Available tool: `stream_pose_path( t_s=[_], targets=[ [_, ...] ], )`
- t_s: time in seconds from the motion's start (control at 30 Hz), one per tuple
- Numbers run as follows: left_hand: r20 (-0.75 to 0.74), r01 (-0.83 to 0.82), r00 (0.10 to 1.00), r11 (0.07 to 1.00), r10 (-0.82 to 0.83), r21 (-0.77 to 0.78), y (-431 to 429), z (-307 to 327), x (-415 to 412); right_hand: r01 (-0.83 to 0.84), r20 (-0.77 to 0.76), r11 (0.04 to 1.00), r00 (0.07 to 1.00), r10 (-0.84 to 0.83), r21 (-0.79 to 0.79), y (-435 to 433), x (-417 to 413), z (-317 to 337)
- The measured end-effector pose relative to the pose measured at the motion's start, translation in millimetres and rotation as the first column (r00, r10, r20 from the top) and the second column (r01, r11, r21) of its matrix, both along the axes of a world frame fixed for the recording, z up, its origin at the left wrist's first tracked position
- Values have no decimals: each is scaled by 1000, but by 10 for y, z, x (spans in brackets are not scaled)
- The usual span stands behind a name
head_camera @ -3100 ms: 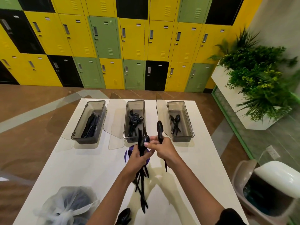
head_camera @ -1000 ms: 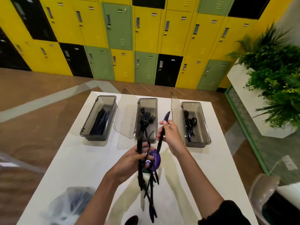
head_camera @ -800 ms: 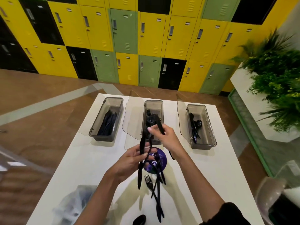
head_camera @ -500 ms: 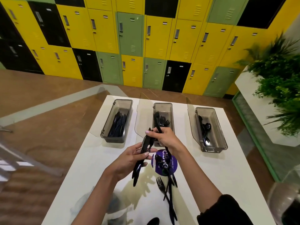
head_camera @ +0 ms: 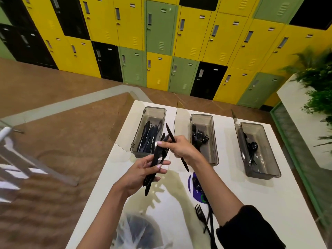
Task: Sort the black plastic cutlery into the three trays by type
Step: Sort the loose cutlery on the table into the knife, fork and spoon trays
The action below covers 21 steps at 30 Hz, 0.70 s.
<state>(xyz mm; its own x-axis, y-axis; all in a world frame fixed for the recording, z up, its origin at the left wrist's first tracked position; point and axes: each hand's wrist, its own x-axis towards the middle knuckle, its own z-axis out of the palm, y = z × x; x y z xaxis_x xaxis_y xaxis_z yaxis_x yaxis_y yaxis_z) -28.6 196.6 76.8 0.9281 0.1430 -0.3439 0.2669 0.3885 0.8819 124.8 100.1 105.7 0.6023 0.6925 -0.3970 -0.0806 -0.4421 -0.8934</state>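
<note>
The left hand (head_camera: pixel 143 174) is gripping a small bundle of black knives (head_camera: pixel 154 164), fingers curled around the handles, the bundle standing steeply with its tips leaning toward the far left tray (head_camera: pixel 138 141). The right hand (head_camera: pixel 179 150) is pinching a single knife (head_camera: pixel 177 146) at mid-length between thumb and fingers, its long axis running from near right to far left, the far end pointing over that same tray, where other knives are already lying lengthwise. Both hands are hovering just beside the tray's near right corner, the right one slightly nearer its opening, so the drop probably calls for turning the knife parallel to the tray. Forks are lying in the middle tray (head_camera: pixel 213 141), spoons in the right tray (head_camera: pixel 265 150).
</note>
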Motion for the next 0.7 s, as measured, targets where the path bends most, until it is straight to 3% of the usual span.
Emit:
stream_pose_path(
  t_s=[0.33,0.53,0.7],
  targets=[
    [12,-145,989,988,144,47,300,-259,39,-101,-119,994,988,96,-35,581,370,-61],
    [-6,-181,983,981,182,71,417,-373,118,-37,-118,995,993,26,-91,829,546,-20],
    [-91,-187,977,979,195,82,445,-520,93,81,-106,997,991,-80,11,1058,800,-29]
  ],
)
